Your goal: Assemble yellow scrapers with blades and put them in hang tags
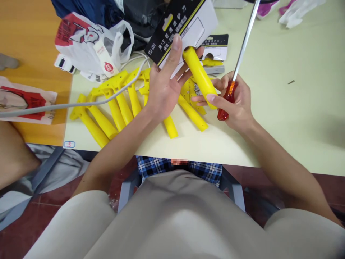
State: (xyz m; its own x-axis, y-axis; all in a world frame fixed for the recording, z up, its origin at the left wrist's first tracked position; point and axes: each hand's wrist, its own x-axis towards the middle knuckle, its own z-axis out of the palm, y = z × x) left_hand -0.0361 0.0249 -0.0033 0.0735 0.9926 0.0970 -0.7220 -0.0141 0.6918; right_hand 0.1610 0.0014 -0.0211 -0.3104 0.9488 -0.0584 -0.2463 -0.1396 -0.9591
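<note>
My left hand [165,86] grips a black-and-white packaging card [201,21], thumb in front and fingers behind it. A yellow scraper handle [198,73] passes through the hole in the card, angled down to the right. Its lower end is pinched by my right hand [239,102], which also clasps a screwdriver [245,39] by its red handle, the shaft pointing up and away. The far end of the yellow handle is hidden behind the card. Under and left of my hands lie several more yellow scraper handles [93,126] on the pale table [291,122].
Behind my hands lies another carded scraper [215,50]. A grey cable [107,101] crosses the handles at left. A white-and-red plastic bag [81,36] and dark bags [107,10] stand at the back left. Someone's bare leg [16,154] shows at the left edge.
</note>
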